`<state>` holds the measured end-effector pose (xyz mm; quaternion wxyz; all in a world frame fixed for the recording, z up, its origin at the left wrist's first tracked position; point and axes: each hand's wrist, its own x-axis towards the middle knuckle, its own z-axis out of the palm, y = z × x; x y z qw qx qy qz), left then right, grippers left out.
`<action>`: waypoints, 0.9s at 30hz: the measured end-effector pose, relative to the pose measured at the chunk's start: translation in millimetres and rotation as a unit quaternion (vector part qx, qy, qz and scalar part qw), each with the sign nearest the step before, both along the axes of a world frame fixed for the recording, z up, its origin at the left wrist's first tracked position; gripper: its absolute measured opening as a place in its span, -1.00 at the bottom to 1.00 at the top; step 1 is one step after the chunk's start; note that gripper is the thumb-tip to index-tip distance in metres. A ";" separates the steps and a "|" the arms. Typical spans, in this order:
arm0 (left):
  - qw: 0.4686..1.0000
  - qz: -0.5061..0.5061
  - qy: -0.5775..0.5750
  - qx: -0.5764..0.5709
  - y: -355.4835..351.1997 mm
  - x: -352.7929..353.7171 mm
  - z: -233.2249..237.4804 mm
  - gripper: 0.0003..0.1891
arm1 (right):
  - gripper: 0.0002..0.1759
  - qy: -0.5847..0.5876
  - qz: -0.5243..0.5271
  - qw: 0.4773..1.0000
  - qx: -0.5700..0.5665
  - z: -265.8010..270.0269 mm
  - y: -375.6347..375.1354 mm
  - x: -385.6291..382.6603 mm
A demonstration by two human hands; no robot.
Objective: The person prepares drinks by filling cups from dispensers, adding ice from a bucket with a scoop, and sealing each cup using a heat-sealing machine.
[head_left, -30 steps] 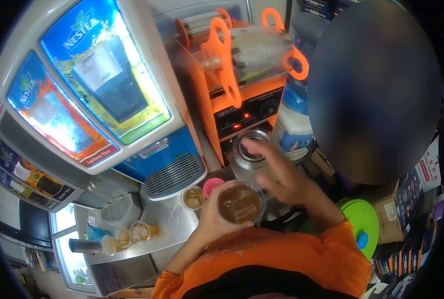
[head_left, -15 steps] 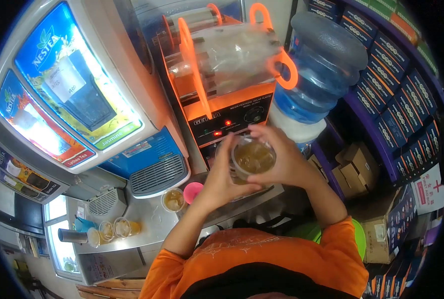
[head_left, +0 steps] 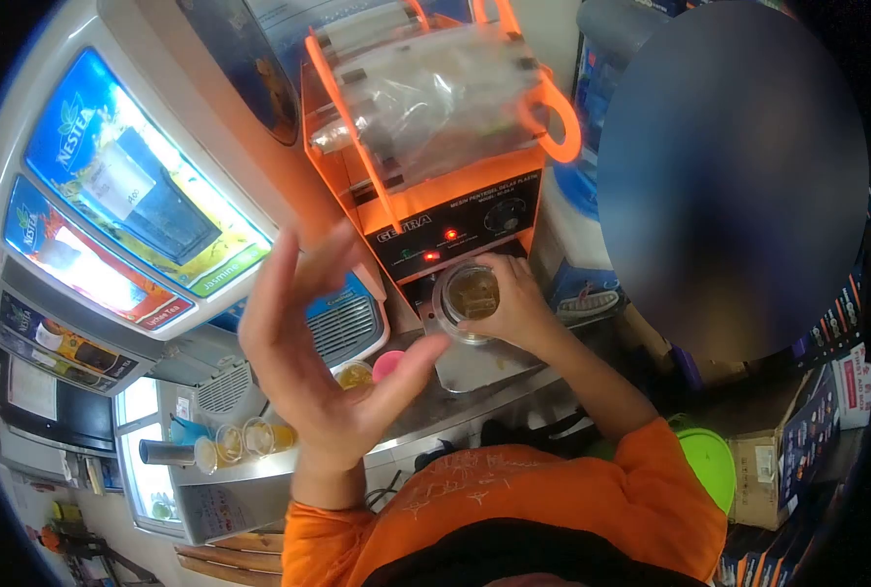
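Observation:
A clear plastic cup of brown tea [head_left: 473, 293] sits in the metal ring holder [head_left: 445, 311] of the orange cup-sealing machine [head_left: 435, 147]. My right hand [head_left: 518, 311] rests against the right side of the cup and ring, fingers curled around them. My left hand [head_left: 323, 352] is raised in the air in front of the drink dispenser, palm up, fingers spread, holding nothing. Both arms wear orange sleeves.
A Nestea drink dispenser [head_left: 132, 205] fills the left. Under it on the steel counter [head_left: 455, 377] stand a cup of tea [head_left: 354, 374], a pink lid [head_left: 387, 365] and several small cups [head_left: 245, 438]. A water bottle stands behind on the right, a green lid [head_left: 706, 468] lower right.
The cup went from both hands down into the sealer's ring. My left hand let go and lifted away to the left, open. My right hand stayed at the cup.

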<state>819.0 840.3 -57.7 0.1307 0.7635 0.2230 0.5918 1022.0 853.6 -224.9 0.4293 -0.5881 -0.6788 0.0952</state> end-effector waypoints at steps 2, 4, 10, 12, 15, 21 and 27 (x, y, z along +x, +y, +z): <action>0.975 0.083 0.144 0.149 10.8 22.9 35.1 0.03 | -0.04 -0.001 -0.019 1.000 0.002 -9.4 2.6 0.4; 0.931 0.125 0.258 0.224 23.3 48.3 58.9 0.01 | -0.05 -0.057 -0.064 0.996 -0.002 -15.8 2.0 -1.9; 0.771 0.315 0.471 0.291 67.1 99.1 53.2 -0.01 | -0.01 -0.030 -0.092 0.995 -0.038 -32.8 -4.6 -7.9; 0.754 0.324 0.475 0.318 76.0 106.4 52.3 0.00 | -0.03 -0.028 -0.095 0.995 -0.028 -39.6 -9.6 -10.9; 0.739 0.331 0.483 0.333 85.2 106.1 56.0 -0.10 | -0.19 0.003 -0.157 0.986 0.059 -41.3 -22.5 -17.7; 0.749 0.211 0.616 0.122 101.6 98.4 103.5 -0.23 | -0.46 0.163 -0.234 0.943 0.172 -67.0 -89.1 -20.7; 0.793 0.024 0.605 -0.063 133.8 87.5 130.1 -0.15 | -0.69 0.584 -0.326 0.734 0.118 -122.1 -114.8 -87.9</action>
